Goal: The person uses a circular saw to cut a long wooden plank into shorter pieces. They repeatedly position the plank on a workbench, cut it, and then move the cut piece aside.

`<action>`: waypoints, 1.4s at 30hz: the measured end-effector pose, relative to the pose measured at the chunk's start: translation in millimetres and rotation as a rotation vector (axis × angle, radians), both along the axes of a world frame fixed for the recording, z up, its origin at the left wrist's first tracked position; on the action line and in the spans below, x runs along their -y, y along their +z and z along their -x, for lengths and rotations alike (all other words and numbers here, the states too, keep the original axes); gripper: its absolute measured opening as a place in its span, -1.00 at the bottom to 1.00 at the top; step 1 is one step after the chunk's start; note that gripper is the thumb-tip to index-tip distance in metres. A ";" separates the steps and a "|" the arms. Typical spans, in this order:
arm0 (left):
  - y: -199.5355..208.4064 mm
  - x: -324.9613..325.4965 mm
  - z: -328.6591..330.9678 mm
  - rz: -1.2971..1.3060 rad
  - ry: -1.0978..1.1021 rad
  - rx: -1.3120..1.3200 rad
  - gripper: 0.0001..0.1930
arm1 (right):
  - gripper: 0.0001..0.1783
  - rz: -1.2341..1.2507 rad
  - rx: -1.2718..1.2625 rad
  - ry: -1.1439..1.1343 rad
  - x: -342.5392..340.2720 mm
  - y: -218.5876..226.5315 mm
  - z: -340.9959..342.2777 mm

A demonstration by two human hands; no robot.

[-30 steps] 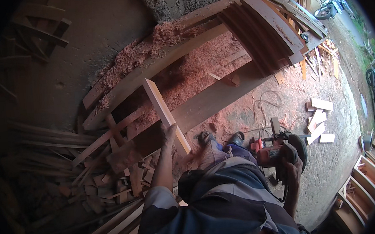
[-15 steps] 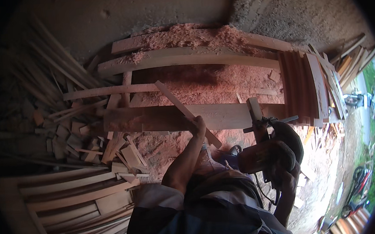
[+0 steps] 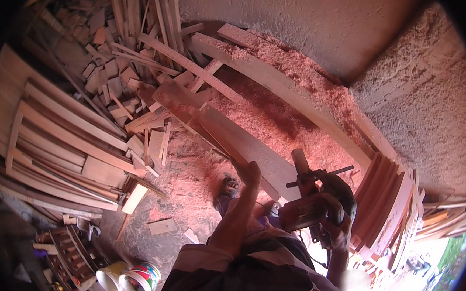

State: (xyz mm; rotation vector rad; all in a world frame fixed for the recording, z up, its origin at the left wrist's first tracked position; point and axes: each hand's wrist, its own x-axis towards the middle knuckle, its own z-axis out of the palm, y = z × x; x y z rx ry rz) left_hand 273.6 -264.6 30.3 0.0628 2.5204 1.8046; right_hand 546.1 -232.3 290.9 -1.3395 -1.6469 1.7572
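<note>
My left hand (image 3: 249, 174) is closed around a narrow wooden strip (image 3: 269, 189), which lies along the near edge of a long board (image 3: 254, 138). Part of the strip is hidden by the hand, and its far end is hard to tell from the board. My right hand (image 3: 338, 234) grips the rear handle of a circular saw (image 3: 305, 212), held to the right of my left hand. A short wood block (image 3: 300, 161) sticks out beyond the saw's base, next to the board's right end. Whether the blade turns cannot be seen.
Pink shavings (image 3: 279, 110) cover the ground around a long beam (image 3: 288, 90). Offcuts (image 3: 107, 81) pile up at the far left, with wooden frames (image 3: 70, 140) nearer. Stacked slats (image 3: 380, 200) stand to the right. Buckets (image 3: 140, 282) sit at the lower left.
My view has swung left, so the boards now slant and the buckets show. The strip in my left hand has turned from lying across the board to running along it. The saw stays in my right hand.
</note>
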 end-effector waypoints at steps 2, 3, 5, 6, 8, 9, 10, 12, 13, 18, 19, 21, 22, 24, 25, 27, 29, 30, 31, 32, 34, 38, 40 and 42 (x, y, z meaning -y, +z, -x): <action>-5.2 -6.8 -3.5 -0.032 0.051 0.114 -0.12 | -0.41 0.064 -0.066 0.025 -11.1 0.4 -15.5; -9.1 -11.3 -1.2 -0.041 0.060 0.163 -0.11 | -0.40 0.116 0.012 0.032 -17.2 1.8 -22.8; -17.4 -20.0 10.8 -0.052 0.086 0.219 -0.11 | -0.39 0.063 -0.032 0.104 -26.8 3.6 -31.8; -21.3 -23.0 20.3 -0.054 0.094 0.249 -0.11 | -0.39 0.053 -0.032 0.106 -30.0 3.7 -33.5; -28.3 -29.1 46.5 -0.034 0.098 0.162 -0.10 | -0.39 0.034 -0.032 0.111 -36.3 5.2 -34.5; -31.8 -32.0 61.8 0.001 0.085 0.199 -0.10 | -0.39 0.042 -0.010 0.124 -39.1 6.3 -35.1; -35.1 -30.9 82.0 -0.046 0.111 0.109 -0.08 | -0.39 0.051 0.024 0.132 -40.9 5.4 -34.0; -39.8 -33.2 113.7 -0.021 0.118 0.062 -0.04 | -0.41 -0.021 -0.017 0.180 -44.8 1.8 -31.5; -43.8 -30.2 117.0 0.029 0.087 0.030 -0.03 | -0.44 -0.008 -0.010 0.181 -43.4 0.7 -32.0; -55.9 -28.5 126.5 0.019 0.066 0.135 0.03 | -0.51 -0.158 0.228 0.303 -39.6 -3.3 -33.2; -56.8 -26.8 126.7 -0.004 0.012 0.121 0.00 | -0.48 -0.334 0.191 0.414 -38.7 -3.2 -31.2; -54.3 -19.2 129.8 -0.063 -0.080 0.096 -0.06 | -0.47 -0.488 0.110 0.530 -38.4 -2.1 -23.2; -50.1 -12.4 132.2 -0.077 -0.083 0.103 -0.11 | -0.46 -0.427 0.084 0.548 -36.9 -0.8 -18.5; -34.7 10.3 136.0 -0.053 -0.137 0.128 -0.26 | -0.46 -0.408 0.036 0.598 -34.0 -2.2 -5.0; -22.6 27.2 136.8 -0.014 -0.186 0.139 -0.34 | -0.46 -0.407 0.014 0.627 -32.9 -3.9 2.0; 6.2 60.3 127.8 0.192 -0.294 -0.126 -0.31 | -0.46 -0.406 -0.005 0.669 -29.8 -11.3 17.0; 39.2 82.3 124.2 0.448 -0.436 -0.358 -0.24 | -0.45 -0.360 0.020 0.725 -27.4 -20.1 28.6; 53.9 90.7 121.8 0.596 -0.532 -0.460 -0.20 | -0.44 -0.356 0.008 0.727 -25.7 -24.9 32.9; 66.0 95.2 119.5 0.754 -0.615 -0.583 -0.15 | -0.43 -0.351 -0.002 0.730 -23.3 -30.5 37.2; 74.9 96.2 118.0 0.826 -0.718 -0.610 -0.11 | -0.43 -0.348 -0.008 0.737 -21.6 -35.7 41.1; 81.9 93.8 114.8 0.950 -0.882 -0.746 -0.03 | -0.40 -0.354 0.013 0.743 -19.9 -44.4 45.7; 61.9 74.1 131.0 1.044 -1.054 -0.845 -0.15 | -0.40 -0.412 -0.009 0.776 -22.7 -55.5 51.3; 46.2 66.6 141.7 0.988 -1.004 -0.980 -0.31 | -0.39 -0.385 0.034 0.772 -24.0 -58.4 53.2; 33.6 65.9 145.7 0.941 -0.986 -1.060 -0.31 | -0.39 -0.320 0.120 0.746 -23.9 -60.4 52.9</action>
